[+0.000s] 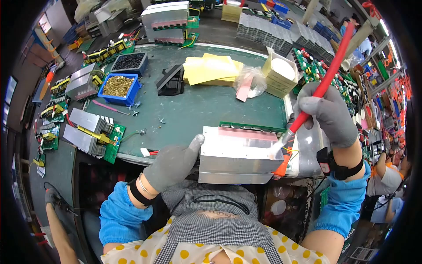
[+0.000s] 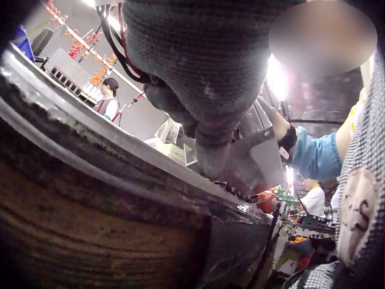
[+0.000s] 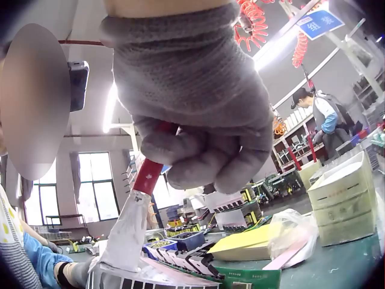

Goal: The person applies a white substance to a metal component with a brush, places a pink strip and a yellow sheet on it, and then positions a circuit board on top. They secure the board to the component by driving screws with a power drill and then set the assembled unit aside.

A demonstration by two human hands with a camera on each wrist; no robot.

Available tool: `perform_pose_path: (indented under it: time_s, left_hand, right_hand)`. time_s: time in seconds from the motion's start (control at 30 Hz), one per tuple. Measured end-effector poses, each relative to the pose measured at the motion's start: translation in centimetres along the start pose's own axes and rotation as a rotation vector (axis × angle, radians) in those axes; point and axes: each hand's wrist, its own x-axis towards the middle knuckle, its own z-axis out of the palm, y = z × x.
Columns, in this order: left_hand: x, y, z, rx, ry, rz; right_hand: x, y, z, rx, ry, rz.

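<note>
A silver aluminium heat sink [image 1: 237, 165] lies at the front edge of the green work table, with a green circuit board [image 1: 228, 125] and a pink strip [image 1: 255, 134] along its far side. My left hand [image 1: 173, 165], in a grey glove, holds its left end with the thumb up at the top corner. My gloved right hand [image 1: 329, 110] grips a brush by its long red handle [image 1: 337, 66]. White paste coats the brush head [image 3: 127, 232], which touches the heat sink's top face near the right end. A whitish smear shows there.
A blue bin of brass-coloured screws [image 1: 118, 89], a bin of black parts [image 1: 129, 62], yellow sheets [image 1: 211, 70], a plastic bag [image 1: 252, 83] and a box holding a white tub [image 1: 274, 83] stand farther back. Heat sink assemblies [image 1: 88, 125] lie left.
</note>
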Motion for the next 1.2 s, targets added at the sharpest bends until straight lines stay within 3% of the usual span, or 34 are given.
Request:
perform_pose_path:
  time_s: [0.17, 0.43, 0.57, 0.67, 0.87, 1.0, 1.1, 1.2]
  left_hand:
    - [0.0, 0.0, 0.2, 0.005, -0.003, -0.013]
    - [0.3, 0.2, -0.4, 0.033, -0.027, -0.014]
    - [0.2, 0.1, -0.2, 0.021, 0.002, 0.020]
    - [0.2, 0.1, -0.3, 0.005, 0.012, 0.036]
    - [0.1, 0.2, -0.5, 0.014, -0.019, 0.010]
    - [0.0, 0.1, -0.3, -0.006, 0.002, 0.012]
    - [-0.1, 0.1, -0.2, -0.006, -0.017, 0.007]
    - [-0.2, 0.0, 0.0, -0.001, 0.000, 0.023]
  right_hand:
    - [1.3, -1.6, 5.0, 0.138, -0.044, -0.121]
    - [4.1, -1.6, 7.2, 0.031, -0.227, -0.049]
    - [4.4, -1.4, 7.0, -0.100, -0.226, -0.077]
    - [4.5, -1.8, 5.6, -0.340, -0.244, -0.024]
    - [3.6, -2.6, 4.1, -0.513, -0.254, 0.075]
    - [2.8, -3.7, 4.5, -0.157, -0.105, 0.043]
    - [3.0, -3.3, 5.6, 0.001, -0.100, -0.112]
    - [3.6, -3.2, 6.8, -0.008, -0.172, -0.091]
